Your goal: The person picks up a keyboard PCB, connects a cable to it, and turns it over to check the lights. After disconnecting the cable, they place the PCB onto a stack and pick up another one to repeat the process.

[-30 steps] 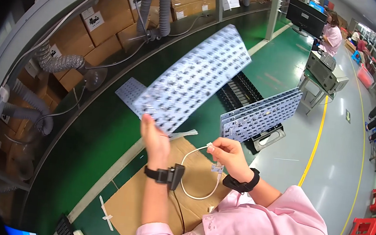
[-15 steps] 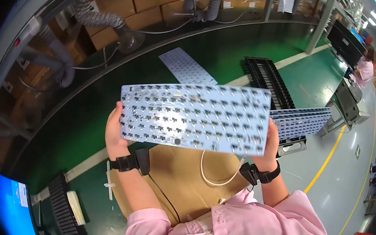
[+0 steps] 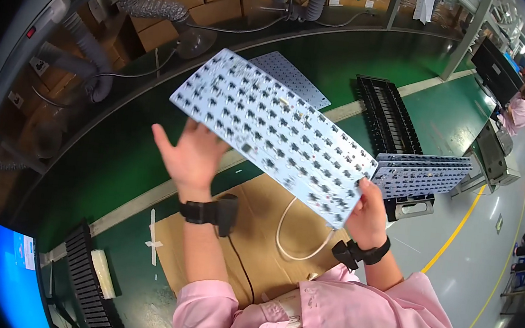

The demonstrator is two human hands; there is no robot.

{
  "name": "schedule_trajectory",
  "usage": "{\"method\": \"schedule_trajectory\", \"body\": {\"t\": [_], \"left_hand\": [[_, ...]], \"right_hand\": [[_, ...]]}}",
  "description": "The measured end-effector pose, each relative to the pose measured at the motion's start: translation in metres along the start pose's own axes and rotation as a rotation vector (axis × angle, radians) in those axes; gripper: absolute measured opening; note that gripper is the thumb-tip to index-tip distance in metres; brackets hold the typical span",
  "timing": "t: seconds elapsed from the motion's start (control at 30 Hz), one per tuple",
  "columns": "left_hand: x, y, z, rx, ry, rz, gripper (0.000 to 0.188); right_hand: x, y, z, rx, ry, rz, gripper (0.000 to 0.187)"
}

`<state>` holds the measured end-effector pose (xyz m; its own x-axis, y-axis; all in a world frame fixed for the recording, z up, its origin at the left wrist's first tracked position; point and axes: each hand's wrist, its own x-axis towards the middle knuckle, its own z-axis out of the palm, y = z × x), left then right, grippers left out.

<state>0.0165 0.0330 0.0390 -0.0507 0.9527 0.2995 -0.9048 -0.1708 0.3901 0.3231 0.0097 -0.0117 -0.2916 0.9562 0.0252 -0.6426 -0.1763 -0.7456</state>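
Note:
A white keyboard circuit board point(image 3: 279, 133), covered with rows of small black and metal parts, is held up tilted above the bench. My right hand point(image 3: 368, 216) grips its lower right corner, thumb on the face and the other fingers mostly hidden behind. My left hand point(image 3: 193, 161) is spread open just below the board's left part, thumb stretched out; whether its fingertips touch the edge I cannot tell. Beyond, a similar board point(image 3: 291, 80) lies on the green bench, partly covered by the held one. More boards point(image 3: 426, 179) stand on edge at the right, close to my right hand.
A black slotted rack point(image 3: 389, 117) lies on the green bench point(image 3: 222, 179). Brown cardboard point(image 3: 249, 227) with a white cable point(image 3: 278, 234) is in front of me. At the lower left are another black rack point(image 3: 90, 280) and a lit screen point(image 3: 13, 278). Ducts and cartons point(image 3: 218, 10) line the back.
My left hand has let go of the board's left end and opened. The board has swung from level to slanted, its left end raised and its right end lowered in my right hand.

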Motion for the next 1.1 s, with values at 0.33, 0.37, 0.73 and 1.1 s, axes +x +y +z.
{"method": "schedule_trajectory", "body": {"t": [0.33,0.37,0.73,1.1], "left_hand": [[0.012,-0.052,0.007,0.169,0.204,-0.068,0.048],[0.013,-0.049,0.006,0.18,0.212,-0.111,0.048],[0.002,-0.068,0.042,0.38,-0.048,-0.277,0.062],[-0.007,-0.078,0.049,0.402,-0.097,-0.345,0.067]], "right_hand": [[-0.002,0.007,0.007,-0.304,-0.128,0.023,0.018],[0.001,0.004,0.005,-0.294,-0.049,0.04,0.018],[0.017,-0.018,0.049,-0.438,0.231,-0.293,0.005],[0.012,-0.017,0.027,-1.0,0.04,-0.54,0.012]]}}
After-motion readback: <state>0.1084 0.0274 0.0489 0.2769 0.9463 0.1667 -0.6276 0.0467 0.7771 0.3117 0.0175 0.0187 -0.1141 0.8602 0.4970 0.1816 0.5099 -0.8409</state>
